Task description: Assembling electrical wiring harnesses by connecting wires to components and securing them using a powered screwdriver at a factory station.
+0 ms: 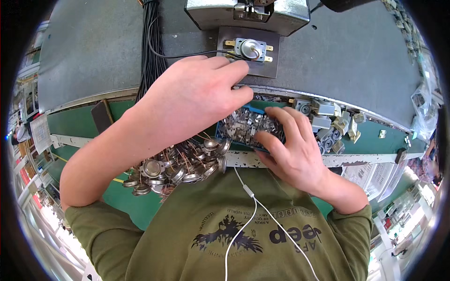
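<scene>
We see a grey tabletop (pixel 356 70), its near edge bordered by a green surface (pixel 70 119) and a white rail (pixel 337 160) with chipped paint. Green floor (pixel 133 203) shows below the rail. Past the tabletop's left edge we make out 1 pale paper sheet (pixel 41 133) and blurred, cluttered shelving (pixel 28 89); beyond its near right corner, we meet bright glare (pixel 431 220).

1. Bench top (pixel 356 61), grey. Bearing: metal-cased machine (pixel 206 18); dark flat plate (pixel 268 70); black cable bundle (pixel 149 61), lying lengthwise.
2. Ledge (pixel 70 121), green, lower. Bearing: blue bin (pixel 253 110); pale housings (pixel 322 122), heaped.
</scene>
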Available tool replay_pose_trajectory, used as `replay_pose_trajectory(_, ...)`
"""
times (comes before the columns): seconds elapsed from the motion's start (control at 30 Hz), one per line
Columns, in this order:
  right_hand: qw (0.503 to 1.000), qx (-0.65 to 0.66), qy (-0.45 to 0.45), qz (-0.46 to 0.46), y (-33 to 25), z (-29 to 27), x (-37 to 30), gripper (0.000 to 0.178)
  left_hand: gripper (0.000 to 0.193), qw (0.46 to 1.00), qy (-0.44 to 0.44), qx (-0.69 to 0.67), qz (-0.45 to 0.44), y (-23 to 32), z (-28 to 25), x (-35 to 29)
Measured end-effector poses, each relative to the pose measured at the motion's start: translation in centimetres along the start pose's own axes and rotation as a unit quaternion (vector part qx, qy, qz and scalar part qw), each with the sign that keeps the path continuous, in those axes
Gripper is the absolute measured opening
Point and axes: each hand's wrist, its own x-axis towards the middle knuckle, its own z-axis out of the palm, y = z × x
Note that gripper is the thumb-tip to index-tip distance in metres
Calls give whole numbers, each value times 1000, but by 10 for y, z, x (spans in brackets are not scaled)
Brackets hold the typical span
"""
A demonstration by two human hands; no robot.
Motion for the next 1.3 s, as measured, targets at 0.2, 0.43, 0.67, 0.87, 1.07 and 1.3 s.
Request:
replay_pose_trajectory(0.2, 1000, 4, -29, 11, 0, 0, -8, 52, 7, 991, 21, 108, 76, 1, 17, 3)
replay_pose_trajectory(0.43, 999, -5, -36, 15, 2, -1, -8, 50, 4, 968, 41, 206, 137, -2, 28, 10)
replay_pose_trajectory(0.67, 999, -15, -39, 14, 0, -1, -6, 56, 6, 969, 40, 190, 156, -3, 35, 10)
replay_pose_trajectory(0.87, 999, -15, -34, 19, 0, 0, -5, 57, 9, 988, 23, 84, 124, 0, 14, 13)
replay_pose_trajectory(1.07, 1000, 0, 8, 11, 5, -4, -7, 53, 8, 988, -118, -75, 64, 27, -9, -14)
replay_pose_trajectory(1.3, 998, -32, 31, 44, 8, -11, 4, 52, 13, 984, -113, -62, -124, 13, -55, -43)
